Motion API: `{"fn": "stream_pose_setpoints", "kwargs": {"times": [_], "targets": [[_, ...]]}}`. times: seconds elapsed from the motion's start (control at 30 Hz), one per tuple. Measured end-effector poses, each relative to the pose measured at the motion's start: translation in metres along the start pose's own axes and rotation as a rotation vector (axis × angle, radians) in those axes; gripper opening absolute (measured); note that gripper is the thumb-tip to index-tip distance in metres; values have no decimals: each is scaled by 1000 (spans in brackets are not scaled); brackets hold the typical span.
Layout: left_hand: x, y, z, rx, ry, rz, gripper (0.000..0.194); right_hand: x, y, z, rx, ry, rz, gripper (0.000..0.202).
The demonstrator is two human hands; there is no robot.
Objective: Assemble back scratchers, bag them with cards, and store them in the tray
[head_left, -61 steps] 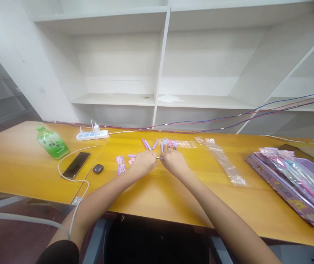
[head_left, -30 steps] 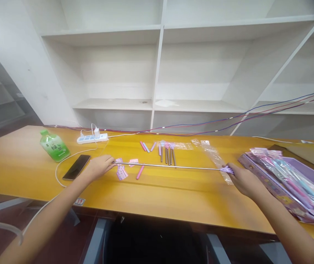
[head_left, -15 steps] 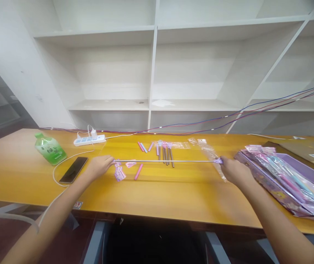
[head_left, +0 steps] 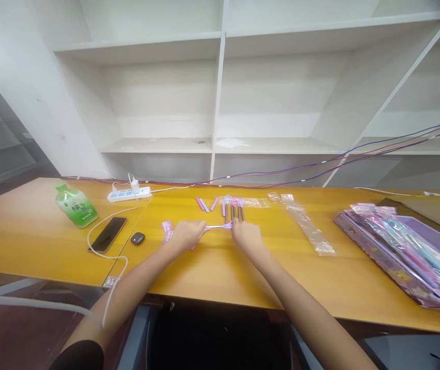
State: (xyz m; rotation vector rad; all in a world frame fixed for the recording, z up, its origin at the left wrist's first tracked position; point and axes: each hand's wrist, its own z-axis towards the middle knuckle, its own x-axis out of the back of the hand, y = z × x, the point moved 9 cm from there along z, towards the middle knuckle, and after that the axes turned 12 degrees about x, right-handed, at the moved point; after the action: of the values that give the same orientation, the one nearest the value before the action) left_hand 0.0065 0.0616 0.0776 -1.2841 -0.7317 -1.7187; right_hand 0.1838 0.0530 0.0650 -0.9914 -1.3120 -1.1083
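Observation:
My left hand [head_left: 187, 235] and my right hand [head_left: 246, 234] are close together over the table, each closed round one end of a telescopic back scratcher [head_left: 215, 226]. Only a short length of its metal rod shows between them, with a lilac piece at the right hand. Just behind my right hand lie several more back scratchers [head_left: 227, 209] with claw-like heads and metal rods, their lower ends partly hidden. Pink, blue and lilac tubes [head_left: 204, 204] lie to their left. Small pink printed cards [head_left: 167, 226] rest beside my left hand, which covers part of them.
A clear plastic sleeve [head_left: 308, 226] lies right of my hands. Farther right, a purple patterned box [head_left: 374, 246] bears wrapped items. On the left are a green bottle [head_left: 76, 206], a phone [head_left: 109, 234], a small black case [head_left: 138, 238], a power strip [head_left: 129, 194] and a white cable [head_left: 126, 264].
My hands have come inward from far apart, and the long rod between them has slid together to a short length. The black case, hidden before, now shows beside my left arm.

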Motion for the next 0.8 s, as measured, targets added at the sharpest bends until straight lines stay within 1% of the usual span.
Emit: {"fn": "stream_pose_setpoints", "kwargs": {"times": [0.13, 0.27, 0.37, 0.5, 0.6, 0.67, 0.7, 0.73, 0.77, 0.8], "targets": [[4, -2, -6, 3, 9, -42, 45, -2, -6, -2, 36, 1, -51, 37], [5, -2, -6, 11, -6, -10, 44, -3, -15, 1, 87, 14, -104, 40], [8, -4, -6, 8, -19, 2, 45, -1, -16, 1, 107, 23, -91, 40], [9, -7, -5, 43, -60, 12, 45, 5, -14, 0, 125, 14, -49, 37], [10, -9, -1, 77, -52, 27, 46, 14, -11, -3, 139, 24, -50, 33], [13, -14, 0, 61, -20, 39, 46, 19, -1, -9, 124, 24, -66, 31], [16, -19, -1, 46, 0, 46, 46, 21, 10, -13, 104, 22, -77, 30], [20, -28, -3, 32, 21, 51, 46, 23, 25, -19, 75, 22, -87, 30], [25, -40, -7, 25, 43, 56, 46, 24, 46, -26, 39, 27, -98, 30], [29, -56, -12, 20, 60, 60, 46, 25, 73, -35, -3, 32, -107, 31]]}}
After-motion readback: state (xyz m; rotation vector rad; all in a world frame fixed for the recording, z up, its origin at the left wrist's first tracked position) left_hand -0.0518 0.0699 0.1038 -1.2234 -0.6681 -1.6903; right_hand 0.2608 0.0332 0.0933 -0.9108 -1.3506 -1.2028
